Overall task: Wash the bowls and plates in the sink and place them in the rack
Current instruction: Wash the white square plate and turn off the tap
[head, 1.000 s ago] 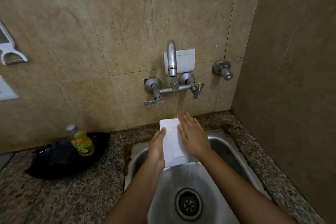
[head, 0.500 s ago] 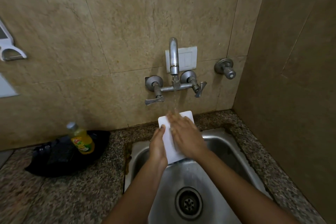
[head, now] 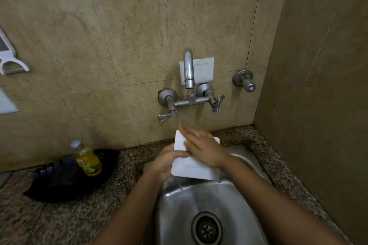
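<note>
A view from above of a steel sink (head: pixel 179 205) set into a speckled stone counter (head: pixel 59 221), with two bare arms reaching in from below. A white, square plate (head: pixel 196 169) with rounded corners is held over the back of the basin. It is tilted, with its far edge raised toward the wall, and sits under a thin stream of water from the wall tap (head: pixel 188 69).

The left hand (head: pixel 166 162) grips the plate's left edge, thumb across the top face and fingers curled underneath. The right hand (head: pixel 203 148) lies flat on the plate's face with fingers straight and spread, holding nothing.

The plate looks rigid and fairly light, probably ceramic or melamine. Wet, it is likely slippery, and it could chip against the steel basin or the tap's lever handles. The edges, pinched with a thumb above and fingers below, seem the safest hold, and two opposite edges would be best for lifting it away.

Room is tight on the right, where a side wall (head: pixel 318 105) stands close beside the sink, and at the back, where the tap hangs just above the plate. On the left the counter is wider. A yellow dish-soap bottle (head: pixel 87 160) stands there against a black bag (head: pixel 59 181), well apart from the sink. The drain (head: pixel 206 228) lies near the front of the basin. No rack is in view.
</note>
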